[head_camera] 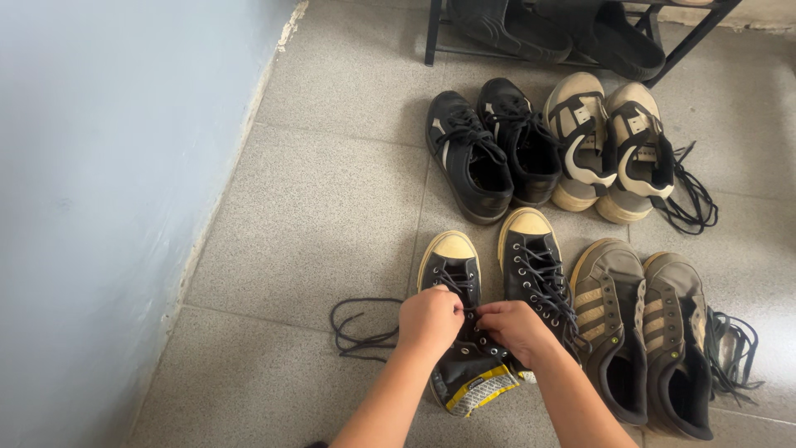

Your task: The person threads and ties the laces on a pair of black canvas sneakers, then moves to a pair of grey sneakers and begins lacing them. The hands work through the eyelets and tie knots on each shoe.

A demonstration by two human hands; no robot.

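Left hand [429, 319] and right hand [512, 326], both pinched closed on the thin black lace [358, 332], over the black canvas high-top shoe with yellowed rubber toe cap [450, 265] on grey speckled floor tiles [315, 216].

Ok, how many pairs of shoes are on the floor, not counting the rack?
4. Black high-tops under both hands, olive-grey sneakers to their right, black sneakers behind, beige sneakers beside those. More dark shoes sit on the rack, partly cut off.

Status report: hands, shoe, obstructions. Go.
Both hands, left and right, pinching the lace on the left high-top. Its mate touching alongside. Nothing blocking.
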